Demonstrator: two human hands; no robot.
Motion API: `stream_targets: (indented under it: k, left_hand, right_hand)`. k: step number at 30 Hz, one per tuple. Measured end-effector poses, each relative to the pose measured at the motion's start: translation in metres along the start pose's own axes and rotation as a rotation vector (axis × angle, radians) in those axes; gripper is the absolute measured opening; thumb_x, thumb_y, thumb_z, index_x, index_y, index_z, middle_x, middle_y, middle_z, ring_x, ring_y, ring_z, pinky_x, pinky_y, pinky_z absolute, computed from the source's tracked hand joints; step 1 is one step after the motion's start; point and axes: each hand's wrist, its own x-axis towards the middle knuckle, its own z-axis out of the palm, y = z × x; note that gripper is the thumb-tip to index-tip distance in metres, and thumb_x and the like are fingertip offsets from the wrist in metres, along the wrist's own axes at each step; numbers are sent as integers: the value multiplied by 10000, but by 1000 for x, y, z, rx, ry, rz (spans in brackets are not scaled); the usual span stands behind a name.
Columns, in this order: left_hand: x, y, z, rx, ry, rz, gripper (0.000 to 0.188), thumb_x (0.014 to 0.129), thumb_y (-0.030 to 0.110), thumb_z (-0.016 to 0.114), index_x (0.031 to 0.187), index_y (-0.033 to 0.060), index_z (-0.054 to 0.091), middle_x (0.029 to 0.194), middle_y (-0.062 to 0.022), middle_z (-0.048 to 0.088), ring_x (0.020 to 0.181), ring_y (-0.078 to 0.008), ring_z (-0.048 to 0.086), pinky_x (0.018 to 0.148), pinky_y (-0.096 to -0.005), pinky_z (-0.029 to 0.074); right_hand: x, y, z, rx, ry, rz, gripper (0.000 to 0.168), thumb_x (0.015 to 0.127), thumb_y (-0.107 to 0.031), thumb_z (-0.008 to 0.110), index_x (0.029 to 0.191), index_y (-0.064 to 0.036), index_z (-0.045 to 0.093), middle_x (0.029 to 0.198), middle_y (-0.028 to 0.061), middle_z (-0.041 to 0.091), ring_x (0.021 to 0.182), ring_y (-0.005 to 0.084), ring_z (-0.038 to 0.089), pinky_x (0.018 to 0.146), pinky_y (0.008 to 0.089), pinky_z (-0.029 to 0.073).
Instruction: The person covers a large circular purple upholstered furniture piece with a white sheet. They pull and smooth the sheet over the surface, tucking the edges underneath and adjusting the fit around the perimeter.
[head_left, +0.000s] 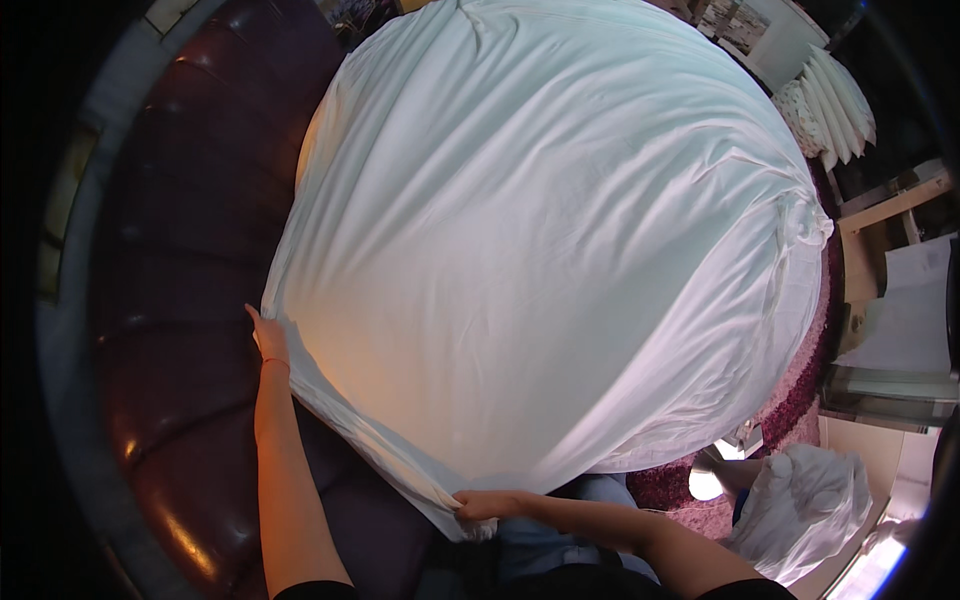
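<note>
A large white sheet (510, 285) is spread out before me, with long folds running through it and a bunched corner at its right side. My left hand (270, 337) is at the sheet's left edge, against the dark sofa, its index finger extended; the cloth lies at the far side of the palm, and whether the fingers grip it cannot be told. Near my lap, my right hand (480, 505) is closed on the lower edge of the sheet, and a little gathered cloth hangs below the fingers.
A dark leather sofa (187, 225) curves along the left. To the right are a purple and pink rug (795, 405), a stack of cushions (832, 112), a crumpled white cloth (802, 502), a lit lamp (705, 484) and a wooden shelf frame (892, 202).
</note>
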Motion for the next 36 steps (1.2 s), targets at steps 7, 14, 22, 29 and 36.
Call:
stream_targets:
  k: [7,14,22,29,36]
  left_hand:
    - [11,54,-2,-13,69,-48,331,898,106,427,1226,70,407,953,-66,562,1011,-252,490,1053,-535,176]
    - [23,107,10,-286,78,-226,481,925,177,397,1394,113,305,1386,-108,366,1358,-376,132,1047,-570,155]
    - [9,146,-42,-700,254,-456,470,898,160,403,1366,169,357,1462,-123,232,1373,-310,120,1066,-558,122]
    - [-57,247,-156,-2216,130,-855,514,845,110,444,1323,-26,313,1368,-263,310,1263,-404,305,1052,-385,269]
    - [-93,352,-113,-2261,-208,-1149,524,953,308,344,1362,-14,292,1337,-214,414,1189,-344,445,960,-383,370]
  right_hand:
    - [16,45,-2,-758,487,94,557,670,-104,571,1195,-58,389,796,223,614,746,354,627,633,445,489]
    - [32,84,-14,-1092,480,177,824,716,-118,587,1412,-24,157,905,247,553,680,357,625,535,434,502]
    - [88,150,-55,-1296,556,109,419,760,-158,545,1108,64,475,1049,318,506,615,340,619,538,412,526]
    - [90,152,-67,-1513,262,267,382,798,-253,501,1089,-24,594,1107,210,515,1108,365,418,877,599,349]
    - [-17,185,-88,-957,653,152,208,797,-220,536,864,-40,616,925,178,575,882,349,548,753,452,449]
